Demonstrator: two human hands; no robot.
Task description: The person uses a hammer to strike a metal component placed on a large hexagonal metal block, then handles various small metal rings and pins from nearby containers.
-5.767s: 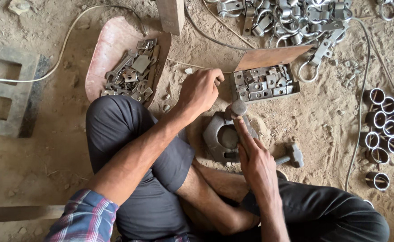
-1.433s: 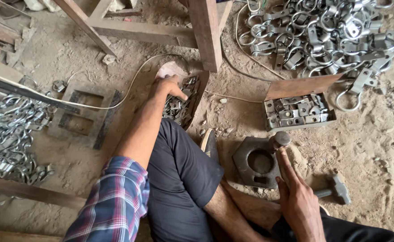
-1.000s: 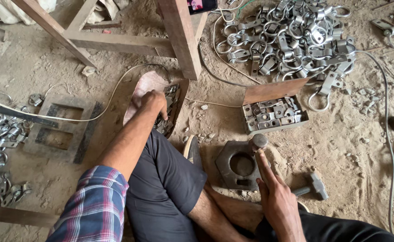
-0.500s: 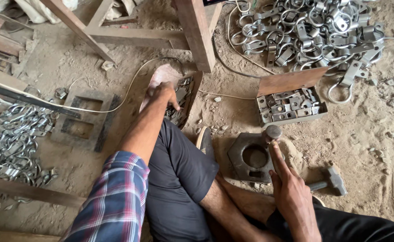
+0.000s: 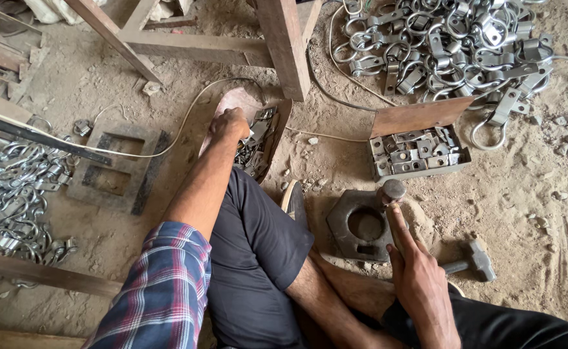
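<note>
My left hand (image 5: 229, 124) reaches out over my knee into an open tray (image 5: 277, 129) of small metal pieces (image 5: 255, 143). Its fingers curl down among the pieces and are hidden. My right hand (image 5: 419, 284) grips a metal punch (image 5: 393, 207) with a rounded head, held upright. The punch stands against the right edge of a dark iron die block (image 5: 360, 226) with a round hole. Nothing lies in the hole. A small hammer (image 5: 471, 260) lies on the sandy floor, just right of my right hand.
A cardboard box (image 5: 419, 116) of small metal plates sits behind the block. Metal ring clamps are piled at the back right (image 5: 452, 39) and at the left (image 5: 9, 200). A wooden post (image 5: 284, 39), a cable (image 5: 187, 123) and a hollow square block (image 5: 116, 169) lie around the tray.
Earlier my left hand was over the die block, which held a metal part. It has since reached left into the tray, and the block is bare. My right hand keeps the punch.
</note>
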